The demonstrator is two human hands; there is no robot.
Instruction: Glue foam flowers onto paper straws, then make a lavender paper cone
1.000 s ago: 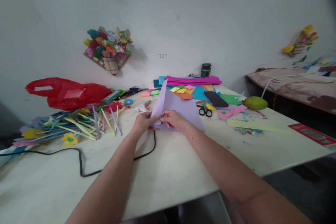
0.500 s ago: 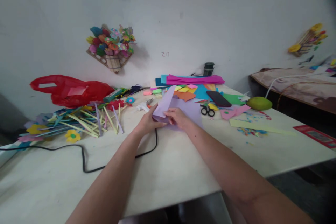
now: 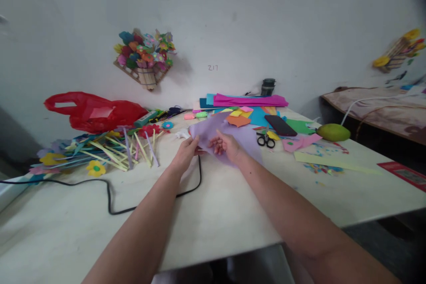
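Observation:
A thin purple craft sheet (image 3: 248, 140) lies across the middle of the table, its left part slightly raised. My left hand (image 3: 187, 153) pinches the sheet's left edge between thumb and fingers. Over the sheet hovers my right hand (image 3: 226, 145), thumb raised apart from loosely curled fingers, with nothing visible in it. Black-handled scissors (image 3: 266, 140) rest just right of the sheet. A white glue gun (image 3: 182, 133), partly hidden, sits beyond my left hand, and a black cord (image 3: 200, 177) runs beneath that arm.
Paper flowers (image 3: 96, 168) and pale strips (image 3: 109, 153) are heaped at left before a red plastic bag (image 3: 106, 117). Coloured sheets (image 3: 249, 100) are stacked by the wall. A dark phone (image 3: 280, 125), a green fruit (image 3: 333, 132) and scraps (image 3: 322, 168) lie at right.
The lifted flap of the purple sheet has been laid back down. My right hand has let go of it, and its fingers have loosened. My left hand still holds the left edge.

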